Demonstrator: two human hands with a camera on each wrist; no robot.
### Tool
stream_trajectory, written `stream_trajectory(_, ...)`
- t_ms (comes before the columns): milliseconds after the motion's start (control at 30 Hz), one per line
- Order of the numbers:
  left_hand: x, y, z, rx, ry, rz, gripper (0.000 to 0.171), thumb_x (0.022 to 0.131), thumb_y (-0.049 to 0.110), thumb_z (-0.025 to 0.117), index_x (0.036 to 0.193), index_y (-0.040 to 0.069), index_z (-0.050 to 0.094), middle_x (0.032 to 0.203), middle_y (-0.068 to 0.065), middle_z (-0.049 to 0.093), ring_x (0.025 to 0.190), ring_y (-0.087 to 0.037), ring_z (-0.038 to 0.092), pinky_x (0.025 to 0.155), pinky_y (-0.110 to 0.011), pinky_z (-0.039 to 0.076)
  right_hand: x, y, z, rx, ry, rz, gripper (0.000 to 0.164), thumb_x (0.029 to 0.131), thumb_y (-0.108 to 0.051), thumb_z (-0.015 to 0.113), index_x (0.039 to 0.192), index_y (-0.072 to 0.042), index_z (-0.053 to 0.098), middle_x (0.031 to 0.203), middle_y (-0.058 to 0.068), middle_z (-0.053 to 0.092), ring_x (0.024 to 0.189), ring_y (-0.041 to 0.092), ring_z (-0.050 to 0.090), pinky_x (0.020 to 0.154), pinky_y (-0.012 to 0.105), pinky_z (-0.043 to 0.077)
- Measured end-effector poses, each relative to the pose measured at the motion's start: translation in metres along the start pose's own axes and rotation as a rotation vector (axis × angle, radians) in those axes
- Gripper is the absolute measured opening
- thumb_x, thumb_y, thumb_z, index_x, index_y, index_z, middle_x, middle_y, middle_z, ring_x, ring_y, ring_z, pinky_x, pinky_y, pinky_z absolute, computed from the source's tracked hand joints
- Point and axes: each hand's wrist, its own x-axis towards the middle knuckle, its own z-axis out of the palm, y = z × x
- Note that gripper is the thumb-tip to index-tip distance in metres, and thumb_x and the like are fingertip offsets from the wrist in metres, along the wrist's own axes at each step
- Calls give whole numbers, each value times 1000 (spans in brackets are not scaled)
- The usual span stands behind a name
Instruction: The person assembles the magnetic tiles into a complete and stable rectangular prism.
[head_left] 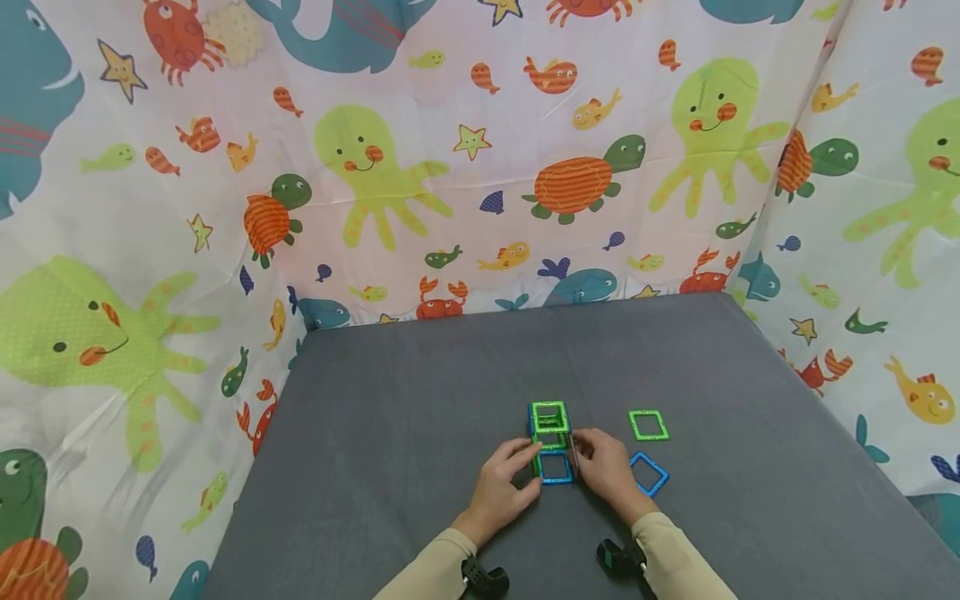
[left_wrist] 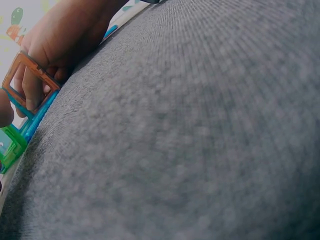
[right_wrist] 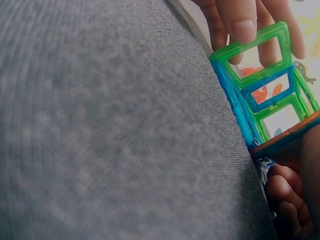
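Observation:
A small structure of square magnetic tiles stands on the grey table, with a green tile frame (head_left: 550, 417) at its far end and a blue tile (head_left: 555, 467) lying flat at its near end. My left hand (head_left: 501, 483) holds the upright green tile (right_wrist: 250, 52) on the structure's left side, thumb on its inner face and fingers behind. On the opposite side my right hand (head_left: 603, 467) holds an upright orange tile (left_wrist: 37, 70) against the blue tile's edge. Its fingers lie on the outer side, seen through the frame.
To the right of the structure, a loose green tile (head_left: 648, 425) lies flat on the grey table (head_left: 420, 383). Nearer, a loose blue tile (head_left: 651, 475) lies partly behind the right hand. A curtain with sea animals (head_left: 480, 167) surrounds the table's far and side edges.

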Motion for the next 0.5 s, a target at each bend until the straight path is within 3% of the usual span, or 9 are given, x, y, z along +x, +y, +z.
stream_trajectory(167,0,1,-1,2,-18,-23,52,78,4,83,129,4,70,119,-10,67,104,-20,68,84,-28,59,-1,1,0,-1,8,-10,18,83,-4,76,101,0,76,78,2,67,66,12,59,60,27,48)
stream_trajectory(500,-1,0,-1,7,0,-1,50,79,3,81,128,3,70,115,-8,68,100,-17,68,84,-25,57,-1,0,0,-7,-2,-4,19,83,-3,76,103,0,77,80,3,69,67,13,61,61,28,50)
